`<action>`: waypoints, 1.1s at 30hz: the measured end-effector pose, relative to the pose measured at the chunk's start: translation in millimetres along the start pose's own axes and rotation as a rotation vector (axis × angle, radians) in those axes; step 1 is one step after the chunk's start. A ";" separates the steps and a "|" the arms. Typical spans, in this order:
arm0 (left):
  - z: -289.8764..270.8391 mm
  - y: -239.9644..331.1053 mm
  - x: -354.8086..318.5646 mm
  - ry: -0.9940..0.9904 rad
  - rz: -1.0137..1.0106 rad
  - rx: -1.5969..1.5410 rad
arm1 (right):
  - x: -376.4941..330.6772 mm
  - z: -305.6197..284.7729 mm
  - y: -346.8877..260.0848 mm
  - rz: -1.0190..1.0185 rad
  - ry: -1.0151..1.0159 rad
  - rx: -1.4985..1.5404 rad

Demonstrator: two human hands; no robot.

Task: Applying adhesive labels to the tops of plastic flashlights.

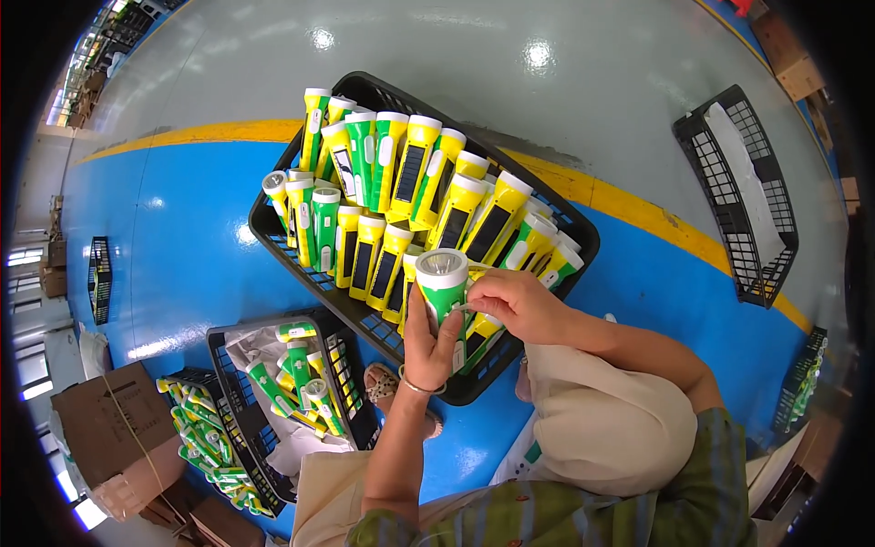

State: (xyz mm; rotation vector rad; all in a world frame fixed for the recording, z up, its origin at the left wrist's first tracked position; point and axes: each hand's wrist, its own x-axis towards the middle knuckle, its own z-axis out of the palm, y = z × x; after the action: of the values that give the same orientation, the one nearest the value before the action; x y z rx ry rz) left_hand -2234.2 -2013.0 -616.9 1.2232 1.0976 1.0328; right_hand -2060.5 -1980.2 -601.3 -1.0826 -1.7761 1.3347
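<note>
My left hand (428,354) is closed around a green flashlight (441,290) with a wide white head, held upright with its lens facing up. At the flashlight's right side, my right hand (518,303) pinches a thin pale cord (476,267), partly hidden by the fingers. Both hands are over the near side of a large black crate (588,239). Inside it, yellow flashlights (412,169) and green flashlights (361,153) stand closely packed, many with dark panels on their sides.
At lower left, a smaller black crate (217,351) holds loose flashlights and white sheeting; another heap of flashlights (211,442) lies beside it. A cardboard box (118,428) stands farther left. Another black crate (702,150) with white lining is at right. A yellow line (652,216) crosses the floor.
</note>
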 end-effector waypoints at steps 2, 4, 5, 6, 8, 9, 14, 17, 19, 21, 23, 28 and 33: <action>2.3 3.4 -2.6 0.066 0.013 0.032 | -0.3 -2.2 -2.1 -0.001 0.028 -0.105; 2.8 7.9 -5.8 0.073 -0.006 -0.050 | 0.5 -7.3 -4.1 0.044 0.034 -0.222; 2.9 9.2 -5.7 0.072 -0.036 -0.154 | 1.1 -10.4 -5.0 0.073 0.044 -0.342; 1.9 11.1 -6.7 0.066 -0.031 -0.282 | 1.0 -12.1 -6.4 0.087 0.026 -0.337; -0.1 11.5 -4.8 0.079 -0.068 -0.210 | 0.8 -15.2 -8.9 -0.017 0.086 -0.293; -1.0 11.0 -3.6 0.074 -0.063 -0.194 | 0.2 -16.0 -10.3 -0.015 0.099 -0.284; -5.2 8.1 1.1 0.004 -0.092 -0.095 | 0.6 -13.8 -13.9 -0.132 -0.021 -0.057; -1.7 9.6 -2.8 -0.043 -0.123 0.037 | 1.4 -9.9 -11.9 -0.076 -0.038 -0.053; 1.3 11.7 -5.9 -0.046 -0.062 0.059 | 0.7 -8.4 -10.5 -0.069 -0.023 -0.072; 3.2 13.1 -7.4 -0.058 -0.005 0.069 | 0.4 -6.5 -10.1 -0.065 -0.004 -0.091; 3.6 13.5 -8.8 -0.015 -0.031 -0.019 | 0.4 -5.2 -10.8 -0.068 0.029 -0.124; 7.8 11.4 -14.6 0.078 -0.034 -0.027 | 1.6 -6.8 -15.8 -0.031 0.030 -0.216; 14.0 10.4 -14.2 0.118 -0.021 -0.091 | 1.0 -9.5 -17.5 0.047 0.031 -0.433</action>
State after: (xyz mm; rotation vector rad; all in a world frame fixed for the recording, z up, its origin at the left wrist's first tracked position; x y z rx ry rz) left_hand -2223.1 -2028.6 -605.2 1.0876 1.1390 1.1384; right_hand -2056.7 -1977.7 -581.9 -1.3698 -2.0835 0.9715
